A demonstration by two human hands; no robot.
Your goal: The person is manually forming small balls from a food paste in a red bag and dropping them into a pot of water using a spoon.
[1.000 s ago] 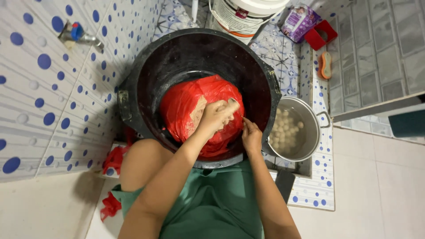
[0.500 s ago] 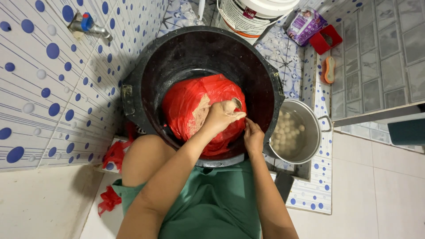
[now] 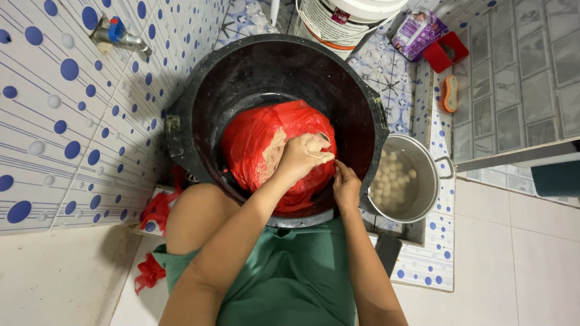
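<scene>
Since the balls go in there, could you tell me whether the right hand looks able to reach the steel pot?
Probably yes: the right hand rests on the black tub's rim, right beside the open steel pot, with nothing between them.

One view only, worn on the head, looking almost straight down and close over the black tub, which fills the centre. The dotted tile wall runs off at 9 o'clock, the steel pot sits at 3 o'clock, and the person's own lap is at 6 o'clock.
</scene>
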